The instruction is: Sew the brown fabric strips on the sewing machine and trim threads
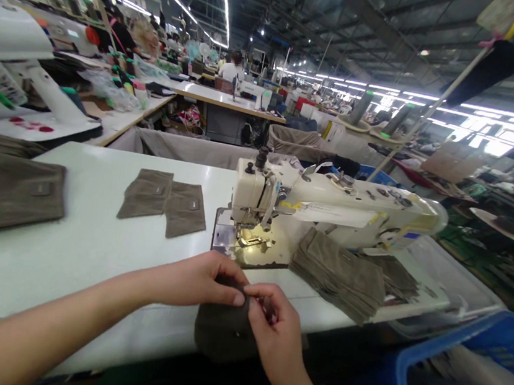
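Observation:
Both hands pinch the upper edge of a dark olive-brown fabric piece (223,332) at the table's front edge, and the cloth hangs below them. My left hand (209,280) grips it with thumb and fingers from the left. Close beside it, my right hand (276,320) is closed on the same edge. Just beyond the hands stands a white sewing machine (330,204), its lamp lighting the needle plate (268,250). Two small fabric pieces (187,206) with little tabs lie flat left of the machine. A stack of similar pieces (340,274) rests under the machine arm.
At the far left of the white table (86,284) sits another fabric pile (17,194). A blue plastic basket (404,367) holding material stands at the lower right. Behind the table is a cloth-lined bin (187,149). A person (231,69) sits farther back among other machines.

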{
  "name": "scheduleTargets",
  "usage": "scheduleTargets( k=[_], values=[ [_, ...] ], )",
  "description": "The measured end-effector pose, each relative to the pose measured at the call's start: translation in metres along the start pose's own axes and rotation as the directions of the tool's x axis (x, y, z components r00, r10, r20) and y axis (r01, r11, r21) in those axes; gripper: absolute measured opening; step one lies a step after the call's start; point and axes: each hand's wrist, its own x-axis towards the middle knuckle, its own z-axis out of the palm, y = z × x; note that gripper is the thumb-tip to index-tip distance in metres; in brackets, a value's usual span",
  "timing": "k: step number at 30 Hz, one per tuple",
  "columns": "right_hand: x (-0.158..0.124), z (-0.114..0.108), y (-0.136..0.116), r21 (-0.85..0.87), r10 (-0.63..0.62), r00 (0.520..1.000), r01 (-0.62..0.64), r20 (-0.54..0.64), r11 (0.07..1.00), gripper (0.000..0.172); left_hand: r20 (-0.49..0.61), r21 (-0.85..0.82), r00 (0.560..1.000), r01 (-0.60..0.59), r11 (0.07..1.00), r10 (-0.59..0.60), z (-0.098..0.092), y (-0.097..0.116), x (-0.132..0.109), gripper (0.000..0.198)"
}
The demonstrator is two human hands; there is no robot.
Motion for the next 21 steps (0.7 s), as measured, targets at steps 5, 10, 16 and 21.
scheduleTargets(
  k=[5, 10, 16, 21],
  values=[
    [-0.006, -0.004, 0.009, 0.021, 0.235, 0.972, -0.235, 0.009, 0.972, 0.036, -0.244, -0.259, 0.956, 0.095, 0.961, -0.161, -0.017, -0.022, 0.003, 0.029],
    [-0.025, -0.012, 0.022, -0.079, 0.305, 0.952, -0.301, 0.036, 0.95, 0.027, -0.31, -0.389, 0.917, 0.12, 0.913, -0.253, -0.033, -0.026, -0.007, 0.032],
    [-0.034, -0.014, 0.023, -0.171, 0.193, 0.981, -0.186, 0.028, 0.968, 0.022, -0.366, -0.252, 0.901, 0.145, 0.957, -0.233, -0.033, -0.033, -0.002, 0.036],
    [-0.039, -0.003, 0.029, -0.136, 0.191, 0.979, -0.198, -0.067, 0.971, 0.023, -0.498, 0.338, 0.867, 0.183, 0.923, 0.01, -0.036, -0.048, 0.028, 0.031]
  ],
)
